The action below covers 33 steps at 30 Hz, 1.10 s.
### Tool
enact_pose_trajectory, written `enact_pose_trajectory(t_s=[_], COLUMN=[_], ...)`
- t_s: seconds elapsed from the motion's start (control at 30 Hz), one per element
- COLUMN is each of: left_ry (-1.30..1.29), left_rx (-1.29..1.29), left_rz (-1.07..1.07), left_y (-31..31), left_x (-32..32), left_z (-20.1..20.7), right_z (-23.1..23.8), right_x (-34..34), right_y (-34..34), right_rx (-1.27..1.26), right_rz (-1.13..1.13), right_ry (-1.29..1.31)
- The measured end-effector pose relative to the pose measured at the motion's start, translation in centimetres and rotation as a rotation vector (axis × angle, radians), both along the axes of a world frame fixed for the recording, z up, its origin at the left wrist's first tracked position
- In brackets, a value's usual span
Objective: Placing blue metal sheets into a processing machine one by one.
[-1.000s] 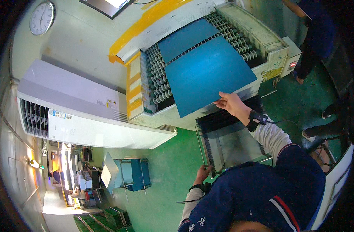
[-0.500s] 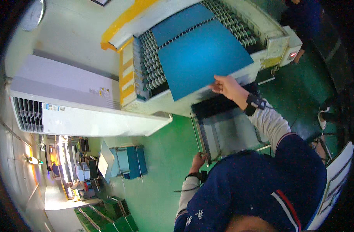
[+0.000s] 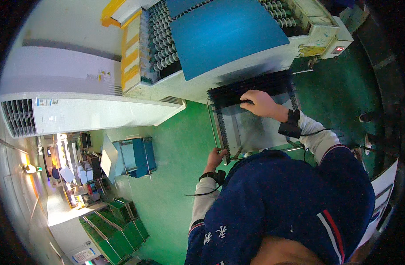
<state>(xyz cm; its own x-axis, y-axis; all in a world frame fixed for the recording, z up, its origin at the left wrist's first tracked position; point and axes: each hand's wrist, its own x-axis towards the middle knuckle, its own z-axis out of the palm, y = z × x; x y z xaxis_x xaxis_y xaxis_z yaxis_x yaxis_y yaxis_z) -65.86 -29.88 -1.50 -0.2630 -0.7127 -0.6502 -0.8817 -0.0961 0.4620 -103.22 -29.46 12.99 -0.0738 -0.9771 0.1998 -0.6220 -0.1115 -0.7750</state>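
Your right hand (image 3: 260, 102) rests fingers-down on the slotted metal rack (image 3: 255, 128) below the blue panel (image 3: 224, 35); your left hand (image 3: 216, 158) grips the rack's near corner.

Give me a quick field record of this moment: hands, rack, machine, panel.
left hand: grips the near corner of the metal slotted rack
right hand: rests on the rack's far end, by the dark slots
large flat blue panel: lies on the roller conveyor of the cream machine, untouched
floor: green
blue cart: stands apart, to the person's left
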Motion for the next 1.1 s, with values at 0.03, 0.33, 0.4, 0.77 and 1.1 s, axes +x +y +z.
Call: enact_pose_trajectory(t_s=[0.03, 0.33, 0.4, 0.77, 1.1], left_ry=[0.001, -0.02, -0.047, 0.017, -0.068], left_rx=[0.004, 0.018, 0.017, -0.029, 0.028], left_rz=[0.0, 0.04, 0.048, -0.001, -0.24], left_y=[0.1, 0.2, 0.5, 0.3, -3.1], left_x=[-0.1, -1.4, -0.7, -0.9, -0.9], left_z=[0.2, 3.0, 3.0, 3.5, 4.0], right_z=[-0.2, -2.4, -2.4, -7.0, -8.0], right_x=[-0.1, 0.1, 0.4, -2.0, -2.0], right_y=[0.6, 0.6, 0.0, -0.9, -2.5], right_rx=[-0.052, 0.252, 0.306, 0.227, 0.384], right_rz=[0.027, 0.019, 0.053, 0.074, 0.016], right_ry=[0.145, 0.461, 0.487, 0.613, 0.679])
